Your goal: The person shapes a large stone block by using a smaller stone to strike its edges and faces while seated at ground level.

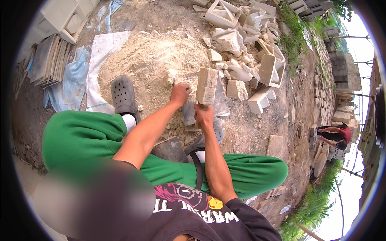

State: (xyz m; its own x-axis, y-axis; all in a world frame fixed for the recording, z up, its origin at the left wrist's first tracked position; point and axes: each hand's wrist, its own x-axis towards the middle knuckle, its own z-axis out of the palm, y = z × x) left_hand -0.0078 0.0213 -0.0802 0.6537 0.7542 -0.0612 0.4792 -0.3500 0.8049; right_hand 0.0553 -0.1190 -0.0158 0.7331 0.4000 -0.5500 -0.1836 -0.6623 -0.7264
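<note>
My right hand (204, 114) is wrapped round the short handle of a mallet with a big, pale, block-shaped head (207, 85), raised over a dark grey slab (222, 98). Just left of the mallet, my left hand (180, 93) is curled closed at the slab's edge; whatever its fingers hold, if anything, is hidden. A pale lump of crumbly material (173, 75) lies beside its knuckles. Beyond both hands spreads a heap of sandy, crushed material (140, 58) on a white sheet (96, 80).
Broken pale blocks (229, 42) are piled at the far right. At left lie a blue plastic sheet (74, 76) and stacked boards (50, 60). My feet in grey clogs (124, 96) flank the work spot. Another person (337, 134) bends at the far right.
</note>
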